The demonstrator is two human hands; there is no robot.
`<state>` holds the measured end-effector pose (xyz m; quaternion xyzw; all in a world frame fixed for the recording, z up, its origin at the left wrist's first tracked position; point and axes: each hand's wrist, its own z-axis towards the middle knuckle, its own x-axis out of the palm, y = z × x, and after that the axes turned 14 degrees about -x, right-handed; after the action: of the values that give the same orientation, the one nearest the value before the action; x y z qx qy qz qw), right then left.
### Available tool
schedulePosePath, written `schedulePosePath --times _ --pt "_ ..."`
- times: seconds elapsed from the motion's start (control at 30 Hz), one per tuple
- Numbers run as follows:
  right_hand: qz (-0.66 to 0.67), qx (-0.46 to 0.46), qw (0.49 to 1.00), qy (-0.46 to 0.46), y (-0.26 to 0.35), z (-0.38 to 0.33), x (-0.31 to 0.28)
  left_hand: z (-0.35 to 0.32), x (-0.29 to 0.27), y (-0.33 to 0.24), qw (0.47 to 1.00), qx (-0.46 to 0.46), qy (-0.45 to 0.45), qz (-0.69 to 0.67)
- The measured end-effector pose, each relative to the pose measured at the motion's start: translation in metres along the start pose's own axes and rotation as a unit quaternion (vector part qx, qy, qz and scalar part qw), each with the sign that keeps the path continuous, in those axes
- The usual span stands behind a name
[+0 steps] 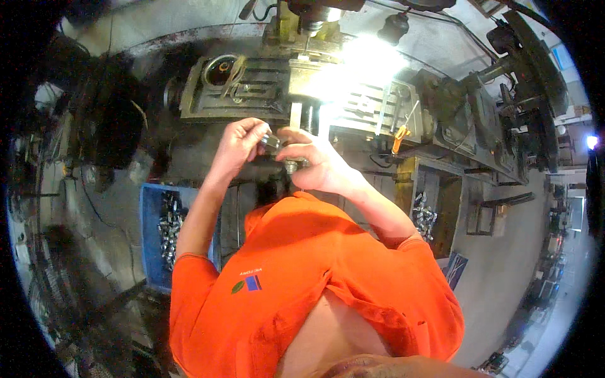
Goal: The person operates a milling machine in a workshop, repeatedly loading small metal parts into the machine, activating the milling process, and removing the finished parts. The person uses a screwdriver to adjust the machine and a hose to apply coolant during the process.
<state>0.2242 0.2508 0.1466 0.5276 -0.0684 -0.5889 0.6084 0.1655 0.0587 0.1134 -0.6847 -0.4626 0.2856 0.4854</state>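
A small shiny metal part is held up in front of my chest, just before the machine table. Pinched fingers of my left hand grip it at its left end. My right hand curls its thumb and fingers around the other end. Behind them, a machine vise sits on the slotted machine table, under the spindle and its thin tool. Fingers cover part of the piece, so its full shape is hidden.
A blue crate of metal parts stands at my left; more metal parts lie in a box at my right. The table carries a round dish and an orange-handled tool. A bright lamp glares over its right side.
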Motion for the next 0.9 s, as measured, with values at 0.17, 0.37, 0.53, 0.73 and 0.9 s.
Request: schedulePosePath --times 0.17,0.37,0.53,0.73,0.9 --pt "-0.028 0.006 0.999 -0.041 -0.013 -0.011 0.006 0.005 0.015 0.006 1.0 -0.009 0.025 0.0" --pt "-0.014 0.044 0.996 -0.07 -0.026 -0.021 0.003 0.006 0.014 0.012 0.996 0.014 0.087 -0.021" --pt "0.019 0.101 0.986 -0.134 -0.027 -0.022 -0.008 0.029 0.009 0.013 0.996 0.012 0.086 -0.024" --pt "0.031 0.206 0.941 -0.267 -0.025 -0.077 -0.025 0.115 -0.035 -0.001 0.998 0.023 0.003 -0.061" --pt "-0.014 0.357 0.878 -0.318 -0.026 -0.154 0.001 0.215 -0.059 -0.002 0.997 0.042 0.011 -0.058"
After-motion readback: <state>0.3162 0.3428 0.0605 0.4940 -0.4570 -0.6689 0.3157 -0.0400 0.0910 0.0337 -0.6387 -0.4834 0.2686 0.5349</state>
